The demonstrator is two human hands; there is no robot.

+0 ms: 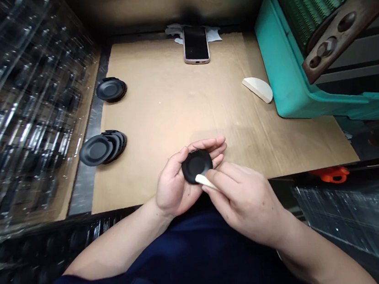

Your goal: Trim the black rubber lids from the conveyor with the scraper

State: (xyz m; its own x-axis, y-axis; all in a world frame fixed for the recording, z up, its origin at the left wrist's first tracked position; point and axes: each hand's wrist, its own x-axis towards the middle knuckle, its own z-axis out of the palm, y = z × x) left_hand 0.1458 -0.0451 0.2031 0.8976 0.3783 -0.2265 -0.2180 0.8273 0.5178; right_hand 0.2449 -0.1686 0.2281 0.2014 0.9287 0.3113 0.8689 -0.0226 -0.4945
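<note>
Cupped palm up, my left hand (176,187) holds a round black disc (196,164) with a shallow dished middle, the thumb along its left edge. My right hand (244,197) pinches a small white pad (205,181), whose rounded end touches the disc's lower rim. Most of the pad is hidden by my fingers. Similar black discs lie at the left of the cardboard: an overlapping row (97,149) nearer me and a small stack (111,89) farther back. A half-round white pad (259,88) rests on the right side.
Brown cardboard (157,104) covers the worktop. A phone (196,44) lies on a white cloth at the back. A teal bin (284,66) and a metal bracket (341,31) stand at the right. Clear plastic trays (25,102) are stacked at the left. An orange-handled tool (331,174) sits lower right.
</note>
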